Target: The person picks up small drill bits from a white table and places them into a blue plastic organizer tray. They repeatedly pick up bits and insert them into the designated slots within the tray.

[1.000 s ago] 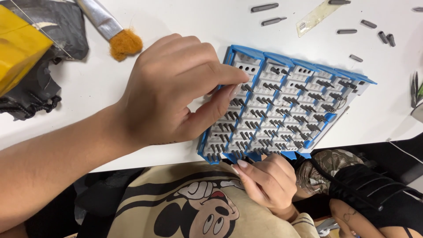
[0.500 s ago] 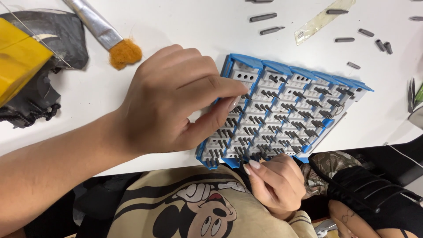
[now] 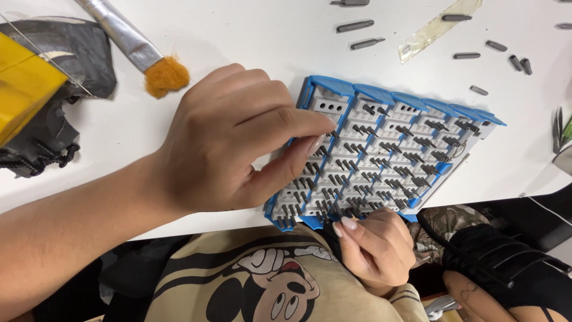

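Blue-framed grey plastic bit rack point(image 3: 381, 158) looks mostly filled as I see it, far-left holes empty, loose grey metal bits point(image 3: 355, 26) lying beyond; left hand point(image 3: 229, 140) pinches its left rows, right hand point(image 3: 375, 247) pinches its near edge.

Bit tray point(image 3: 381, 95) blue-grey — brush tip point(image 3: 166, 76) orange — box point(image 3: 24, 95) yellow.
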